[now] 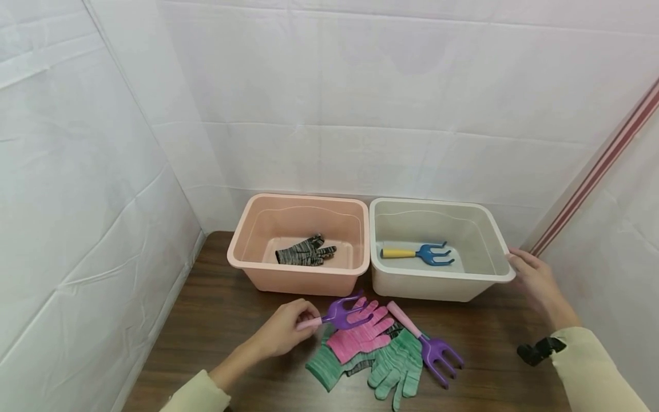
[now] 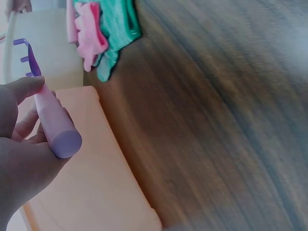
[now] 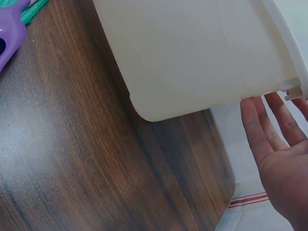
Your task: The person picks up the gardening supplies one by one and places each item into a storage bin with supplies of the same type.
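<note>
My left hand (image 1: 287,327) grips the pink handle of a purple hand fork (image 1: 340,316), its three tines pointing right above the glove pile. In the left wrist view, thumb and fingers wrap that pink handle (image 2: 54,118). My right hand (image 1: 538,281) touches the outer right side of the cream bin (image 1: 422,284) just under its rim; the right wrist view shows the fingers (image 3: 254,125) extended against the wall. A pink glove (image 1: 360,335) lies on green gloves (image 1: 399,363). Beside them rests a second purple fork (image 1: 437,350) with a pink handle.
A peach bin (image 1: 298,280) stands left of the cream one, holding a black-and-grey glove (image 1: 304,253). Inside the cream bin lies a blue fork (image 1: 429,253) with a yellow handle. White sheeting (image 1: 360,114) rises behind and beside the wooden table (image 1: 206,320).
</note>
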Tool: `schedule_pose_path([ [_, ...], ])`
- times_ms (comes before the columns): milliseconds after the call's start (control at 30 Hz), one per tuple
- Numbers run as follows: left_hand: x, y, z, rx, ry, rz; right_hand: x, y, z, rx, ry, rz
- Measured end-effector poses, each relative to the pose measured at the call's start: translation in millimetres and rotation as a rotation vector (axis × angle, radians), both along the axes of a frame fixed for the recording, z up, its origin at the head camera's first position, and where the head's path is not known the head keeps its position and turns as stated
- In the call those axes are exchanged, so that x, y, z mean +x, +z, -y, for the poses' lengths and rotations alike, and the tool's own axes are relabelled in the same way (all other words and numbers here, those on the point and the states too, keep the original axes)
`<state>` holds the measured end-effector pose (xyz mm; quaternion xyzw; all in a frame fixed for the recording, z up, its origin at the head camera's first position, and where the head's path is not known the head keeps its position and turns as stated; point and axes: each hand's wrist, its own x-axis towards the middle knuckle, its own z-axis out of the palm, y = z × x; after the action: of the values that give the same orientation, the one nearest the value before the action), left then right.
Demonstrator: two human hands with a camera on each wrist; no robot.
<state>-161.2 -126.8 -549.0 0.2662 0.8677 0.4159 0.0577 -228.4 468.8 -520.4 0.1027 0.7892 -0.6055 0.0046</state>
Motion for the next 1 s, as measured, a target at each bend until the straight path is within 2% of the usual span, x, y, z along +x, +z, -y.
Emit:
schedule_pose_path([
  [367,-1.4,14.5,-2,-0.033,0.004,-0.006,0.7,-2.9,1,-0.130,-0.043,-0.017],
  [600,-3.6,20.1,-1,-0.020,0.002,-0.010,-0.2,-2.2,3,-0.053,-0.055,0.004],
  [700,-6.2,24.2,-2,-0.016,-0.002,-0.018,-0.3,-0.3,3,-0.101,-0.068,0.001],
  [900,-9.0,31.1,-3,-0.035,-0.002,-0.029,1.2,-1.4,4,-0.103,-0.073,-0.015],
  [1000,-7.9,31.0,-3,-0.040,-0.007,-0.038,2.3,-1.9,4,-0.141,-0.081,-0.025],
])
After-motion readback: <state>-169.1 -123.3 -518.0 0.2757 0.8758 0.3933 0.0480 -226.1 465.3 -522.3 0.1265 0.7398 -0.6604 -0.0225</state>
